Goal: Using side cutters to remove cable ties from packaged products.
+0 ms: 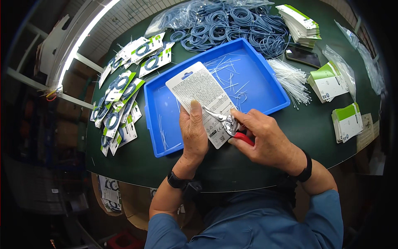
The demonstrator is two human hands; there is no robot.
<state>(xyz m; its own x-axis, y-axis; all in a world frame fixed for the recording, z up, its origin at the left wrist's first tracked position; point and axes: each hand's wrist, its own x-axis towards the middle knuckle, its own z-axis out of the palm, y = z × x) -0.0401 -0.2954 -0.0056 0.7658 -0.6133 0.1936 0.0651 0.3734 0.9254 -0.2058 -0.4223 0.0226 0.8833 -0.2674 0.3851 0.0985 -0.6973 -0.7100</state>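
Dark green table, blue tray, your card held over the tray's near edge, pinched by your left hand: brace it there and go easy with the pliers gripped in your right hand, or you might nick it. Stiff-looking flat cardboard vs shiny metal and smooth red handles.

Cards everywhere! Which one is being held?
The card partly over the blue tray, text side showing, in the left hand; no other card is in a hand.
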